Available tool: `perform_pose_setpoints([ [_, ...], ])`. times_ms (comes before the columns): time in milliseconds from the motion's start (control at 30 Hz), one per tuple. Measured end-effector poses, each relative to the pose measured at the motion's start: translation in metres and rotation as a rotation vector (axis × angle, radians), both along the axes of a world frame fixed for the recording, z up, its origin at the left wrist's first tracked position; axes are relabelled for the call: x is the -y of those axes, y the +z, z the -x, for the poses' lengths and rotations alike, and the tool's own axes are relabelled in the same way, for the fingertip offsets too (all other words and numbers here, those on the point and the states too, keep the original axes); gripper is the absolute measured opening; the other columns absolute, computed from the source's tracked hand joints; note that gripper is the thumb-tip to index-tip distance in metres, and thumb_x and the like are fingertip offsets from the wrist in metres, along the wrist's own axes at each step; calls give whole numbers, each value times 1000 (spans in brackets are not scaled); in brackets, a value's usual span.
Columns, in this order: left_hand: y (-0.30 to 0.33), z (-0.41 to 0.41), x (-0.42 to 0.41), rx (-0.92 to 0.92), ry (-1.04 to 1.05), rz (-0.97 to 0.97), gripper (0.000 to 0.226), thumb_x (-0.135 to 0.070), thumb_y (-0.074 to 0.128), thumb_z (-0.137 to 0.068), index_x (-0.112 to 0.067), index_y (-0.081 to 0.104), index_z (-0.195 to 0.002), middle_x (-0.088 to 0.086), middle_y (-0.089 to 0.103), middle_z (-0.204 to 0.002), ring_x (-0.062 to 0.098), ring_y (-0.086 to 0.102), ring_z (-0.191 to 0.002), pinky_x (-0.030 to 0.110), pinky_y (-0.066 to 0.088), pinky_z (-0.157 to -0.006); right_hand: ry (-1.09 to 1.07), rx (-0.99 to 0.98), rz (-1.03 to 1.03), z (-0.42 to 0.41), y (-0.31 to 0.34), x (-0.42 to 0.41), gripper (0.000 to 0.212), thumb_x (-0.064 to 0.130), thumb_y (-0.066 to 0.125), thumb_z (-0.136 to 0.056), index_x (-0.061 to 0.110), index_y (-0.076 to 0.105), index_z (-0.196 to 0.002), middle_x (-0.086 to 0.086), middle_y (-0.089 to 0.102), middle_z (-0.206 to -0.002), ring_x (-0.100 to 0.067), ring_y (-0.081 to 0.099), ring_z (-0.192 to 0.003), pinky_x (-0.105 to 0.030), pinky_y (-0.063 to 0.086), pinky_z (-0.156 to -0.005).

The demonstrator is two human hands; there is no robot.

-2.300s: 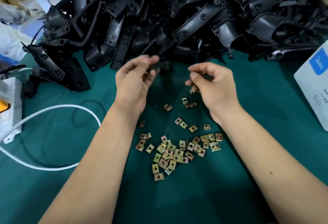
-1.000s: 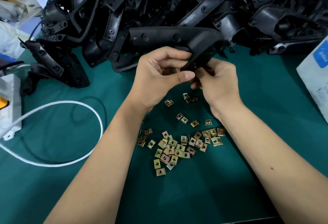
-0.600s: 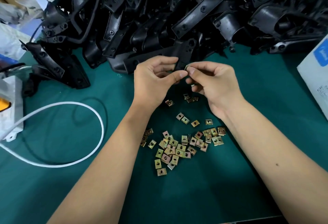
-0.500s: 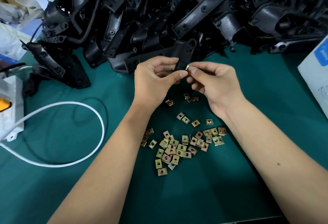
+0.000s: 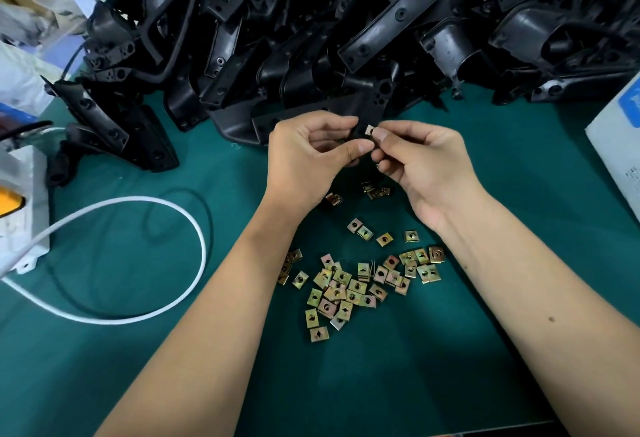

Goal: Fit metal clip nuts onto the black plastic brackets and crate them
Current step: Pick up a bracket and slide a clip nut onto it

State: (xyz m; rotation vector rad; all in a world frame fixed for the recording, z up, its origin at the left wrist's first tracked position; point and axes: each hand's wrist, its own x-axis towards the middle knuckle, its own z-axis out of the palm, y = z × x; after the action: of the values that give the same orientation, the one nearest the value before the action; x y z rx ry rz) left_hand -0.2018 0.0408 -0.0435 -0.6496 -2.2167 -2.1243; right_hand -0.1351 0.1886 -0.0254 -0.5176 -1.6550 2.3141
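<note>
The left hand still grips the black bracket at twelve o'clock of the green mat, fingers curled round it. The right hand pinches one clip nut against its end — hardly moved from a moment ago. Loose clip nuts stay piled at six o'clock — below both hands.

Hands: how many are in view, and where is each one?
2. The left hand grips the black bracket at the edge of the heap. The right hand pinches a clip nut against that bracket, above the loose nuts. No other hand shows.
</note>
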Motion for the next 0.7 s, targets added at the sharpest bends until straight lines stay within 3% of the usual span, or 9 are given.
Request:
perform_pose_setpoints([
  [700, -1, 0, -2, -12, 64, 43, 30, -18, 94, -74, -20, 78, -100, 2, 79, -95, 16, 77, -90, 33, 64, -74, -67, 8, 4, 1, -1, 4, 13, -6, 66, -95, 2, 75, -92, -8, 69, -74, -12, 64, -62, -21, 54, -57],
])
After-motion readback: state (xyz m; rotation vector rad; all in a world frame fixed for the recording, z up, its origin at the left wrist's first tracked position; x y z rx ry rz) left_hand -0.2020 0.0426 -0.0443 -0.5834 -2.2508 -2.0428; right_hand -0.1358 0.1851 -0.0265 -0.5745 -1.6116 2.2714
